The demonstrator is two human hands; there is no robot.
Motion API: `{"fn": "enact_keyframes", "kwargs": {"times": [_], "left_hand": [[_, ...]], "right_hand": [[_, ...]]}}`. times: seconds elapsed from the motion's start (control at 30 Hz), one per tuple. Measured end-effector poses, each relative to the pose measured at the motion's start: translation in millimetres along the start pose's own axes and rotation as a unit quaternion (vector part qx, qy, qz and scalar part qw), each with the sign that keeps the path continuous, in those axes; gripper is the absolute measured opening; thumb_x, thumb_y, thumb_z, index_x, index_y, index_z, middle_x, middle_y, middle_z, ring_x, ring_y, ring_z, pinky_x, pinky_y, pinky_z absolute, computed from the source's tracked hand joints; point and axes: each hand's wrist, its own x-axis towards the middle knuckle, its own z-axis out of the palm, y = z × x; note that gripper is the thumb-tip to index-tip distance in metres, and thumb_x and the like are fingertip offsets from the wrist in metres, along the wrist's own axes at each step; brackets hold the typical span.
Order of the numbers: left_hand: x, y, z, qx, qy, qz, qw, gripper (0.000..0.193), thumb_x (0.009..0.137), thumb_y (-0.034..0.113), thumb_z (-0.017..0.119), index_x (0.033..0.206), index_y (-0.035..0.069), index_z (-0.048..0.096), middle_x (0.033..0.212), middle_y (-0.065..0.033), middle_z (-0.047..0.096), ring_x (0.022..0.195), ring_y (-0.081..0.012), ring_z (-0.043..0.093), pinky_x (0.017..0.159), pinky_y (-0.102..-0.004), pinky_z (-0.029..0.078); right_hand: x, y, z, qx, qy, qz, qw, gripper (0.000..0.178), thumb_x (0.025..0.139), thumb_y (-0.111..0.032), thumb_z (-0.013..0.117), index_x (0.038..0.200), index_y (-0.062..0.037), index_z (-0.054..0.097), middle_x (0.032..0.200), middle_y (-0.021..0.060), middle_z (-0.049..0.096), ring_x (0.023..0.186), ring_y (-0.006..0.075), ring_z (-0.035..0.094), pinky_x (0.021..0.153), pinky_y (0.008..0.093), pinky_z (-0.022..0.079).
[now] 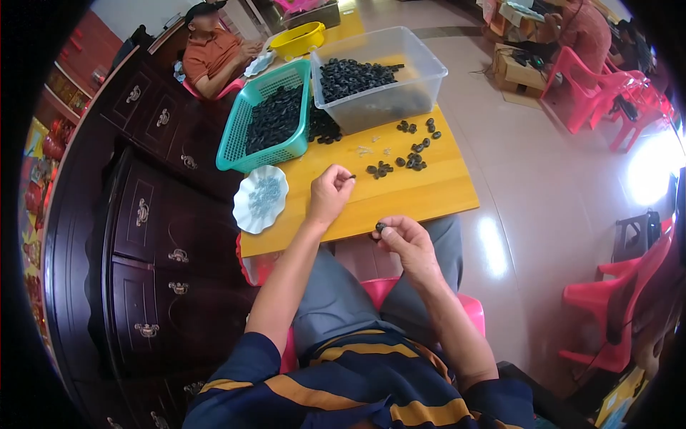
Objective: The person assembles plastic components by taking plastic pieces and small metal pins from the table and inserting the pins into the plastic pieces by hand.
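My left hand (330, 193) hovers over the yellow wooden table (436, 193), its fingers pinched on a tiny dark piece (352, 176). My right hand (404, 239) sits at the table's near edge and pinches a small black ring-shaped part (379, 227) between thumb and fingers. Loose black parts (407, 161) lie scattered on the table just beyond my hands. A white scalloped dish (260, 199) with small grey pieces rests to the left of my left hand.
A teal basket (243, 136) and a clear plastic bin (421, 68), both holding black parts, stand at the table's far side. A dark wooden cabinet (143, 214) runs along the left. Another person sits beyond the table. Pink chairs (593, 89) stand at right.
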Motion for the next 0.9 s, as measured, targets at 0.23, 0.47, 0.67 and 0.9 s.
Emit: {"fn": "enact_keyframes", "kwargs": {"times": [0.23, 0.47, 0.67, 0.9], "left_hand": [[-49, 41, -14, -0.225, -0.033, -0.081, 0.971, 0.009, 0.086, -0.003, 0.068, 0.091, 0.003, 0.062, 0.078, 0.0038, 0.062, 0.067, -0.0007, 0.055, 0.06, -0.0175, 0.045], [-68, 83, -39, -0.261, -0.108, -0.079, 0.956, 0.011, 0.088, -0.002, 0.068, 0.098, 0.0, 0.069, 0.083, 0.001, 0.067, 0.075, -0.0052, 0.064, 0.068, -0.0199, 0.052], [-75, 90, -39, -0.29, -0.146, -0.057, 0.944, 0.011, 0.09, -0.003, 0.066, 0.1, -0.003, 0.07, 0.088, -0.0034, 0.071, 0.079, -0.0107, 0.069, 0.074, -0.0244, 0.056], [-77, 82, -40, -0.358, -0.177, -0.122, 0.909, 0.013, 0.09, -0.004, 0.063, 0.102, -0.004, 0.069, 0.088, -0.0075, 0.071, 0.081, -0.0125, 0.069, 0.075, -0.0248, 0.057]], "right_hand": [[0, 4, -3, -0.022, 0.005, 0.002, 1.0, 0.019, 0.098, -0.011, 0.061, 0.115, -0.0013, 0.061, 0.099, 0.0064, 0.07, 0.087, 0.0113, 0.064, 0.082, 0.0247, 0.05], [0, 2, 2, -0.032, 0.008, 0.004, 0.999, 0.018, 0.099, -0.008, 0.059, 0.114, 0.0013, 0.06, 0.097, 0.0046, 0.069, 0.082, 0.0076, 0.06, 0.079, 0.0216, 0.049], [0, 7, 2, -0.046, -0.007, -0.007, 0.999, 0.019, 0.098, -0.013, 0.063, 0.113, -0.001, 0.063, 0.097, 0.0043, 0.07, 0.086, 0.0094, 0.063, 0.081, 0.0236, 0.05], [-1, 9, 2, -0.053, -0.011, -0.014, 0.998, 0.019, 0.097, -0.012, 0.063, 0.111, 0.0008, 0.063, 0.095, 0.0049, 0.07, 0.086, 0.01, 0.063, 0.081, 0.0246, 0.05]]}}
